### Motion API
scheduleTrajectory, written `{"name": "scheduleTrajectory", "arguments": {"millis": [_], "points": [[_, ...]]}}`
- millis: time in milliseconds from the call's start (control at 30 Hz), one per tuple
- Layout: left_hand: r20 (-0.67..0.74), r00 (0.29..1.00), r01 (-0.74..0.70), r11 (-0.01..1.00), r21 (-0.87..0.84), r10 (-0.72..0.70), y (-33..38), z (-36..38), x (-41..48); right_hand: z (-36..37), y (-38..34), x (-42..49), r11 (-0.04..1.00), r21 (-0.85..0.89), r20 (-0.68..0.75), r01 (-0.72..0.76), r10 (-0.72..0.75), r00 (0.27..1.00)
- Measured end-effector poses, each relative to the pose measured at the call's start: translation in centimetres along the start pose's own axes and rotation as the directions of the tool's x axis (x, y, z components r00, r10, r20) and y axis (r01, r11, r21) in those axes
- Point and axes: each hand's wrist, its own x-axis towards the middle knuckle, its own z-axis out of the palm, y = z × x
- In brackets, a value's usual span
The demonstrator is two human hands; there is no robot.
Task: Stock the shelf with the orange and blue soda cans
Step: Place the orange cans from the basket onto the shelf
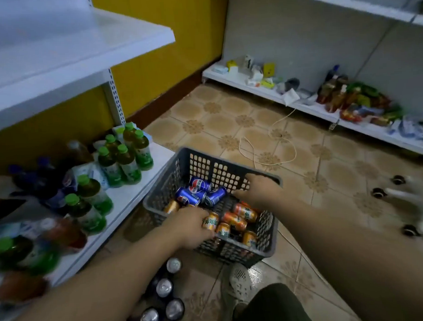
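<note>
Your left hand [189, 225] is down in the grey basket [157, 211], fingers curled round an orange can [211, 221]. Your right hand [260, 191] reaches toward the blue cans [197, 192] at the far side, and I can't tell if it holds anything; probably picking two-handed to halve the trips. The basket sits on the tiled floor [228, 116] just beside the low shelf [134, 195] of green-capped bottles [123, 161], so it's a short carry. Upright cans [164, 287] stand by your shoe [240, 280], and there's a loose white cable [273, 157] beyond.
</note>
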Motion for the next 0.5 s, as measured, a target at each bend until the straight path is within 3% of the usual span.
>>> {"name": "scheduleTrajectory", "arguments": {"millis": [267, 500], "points": [[0.142, 0.989, 0.050, 0.999, -0.012, -0.048, -4.4, 5.0, 12.7, 10.5, 4.7, 11.6, 0.989, 0.100, 0.237, -0.111, 0.084, 0.968], [0.250, 0.965, 0.093, 0.995, -0.038, -0.081, -7.9, 10.1, 23.6, 20.3, 7.2, 20.6, 0.970, 0.164, 0.362, -0.177, 0.107, 0.926]]}}
